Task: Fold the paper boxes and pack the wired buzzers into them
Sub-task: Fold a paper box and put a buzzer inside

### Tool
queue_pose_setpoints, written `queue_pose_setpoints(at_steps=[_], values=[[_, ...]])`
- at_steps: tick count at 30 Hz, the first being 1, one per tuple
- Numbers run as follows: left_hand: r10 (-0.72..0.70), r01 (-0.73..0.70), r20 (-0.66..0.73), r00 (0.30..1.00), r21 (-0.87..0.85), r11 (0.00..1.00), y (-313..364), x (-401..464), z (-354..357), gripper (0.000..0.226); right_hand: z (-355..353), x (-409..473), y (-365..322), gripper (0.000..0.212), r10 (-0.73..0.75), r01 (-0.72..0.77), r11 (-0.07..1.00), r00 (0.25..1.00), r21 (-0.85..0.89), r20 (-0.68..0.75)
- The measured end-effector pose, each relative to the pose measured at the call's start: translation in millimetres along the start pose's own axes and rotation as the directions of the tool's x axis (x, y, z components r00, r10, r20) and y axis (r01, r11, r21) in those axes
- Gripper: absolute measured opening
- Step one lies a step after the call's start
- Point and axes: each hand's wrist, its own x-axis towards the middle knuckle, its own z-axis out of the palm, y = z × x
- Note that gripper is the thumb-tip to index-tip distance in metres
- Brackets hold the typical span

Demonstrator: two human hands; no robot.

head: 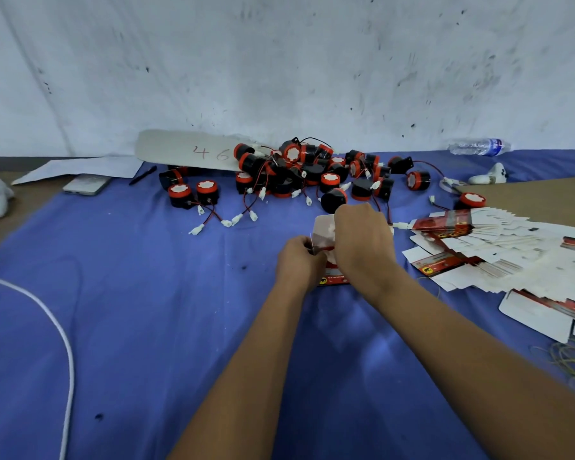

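Pinching a box at its left edge, the left hand is holding it over the blue cloth. The right hand is curling over the box's top, its fingertips hidden. Buzzers are lying heaped just behind; flat boxes are fanning out to the right.
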Motion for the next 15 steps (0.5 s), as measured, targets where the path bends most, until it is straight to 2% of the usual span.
queue_pose_setpoints(at_steps=[7,11,15], values=[[0.025,-0.025,-0.001,1.000,0.051,0.998,3.4,-4.0,-3.3,0.003,8.8,-3.4,9.9,0.015,0.004,-0.004,0.999,1.000,0.052,-0.001],[0.032,-0.032,-0.003,0.999,0.044,0.999,4.5,-7.1,-3.1,0.013,14.8,-3.6,-2.6,0.016,-0.004,0.006,0.998,0.999,-0.055,0.034],[0.048,-0.048,-0.013,0.999,0.010,0.999,6.1,-10.7,-5.2,0.028,22.7,-6.1,-9.7,0.014,0.018,-0.019,0.998,1.000,-0.063,-0.008]])
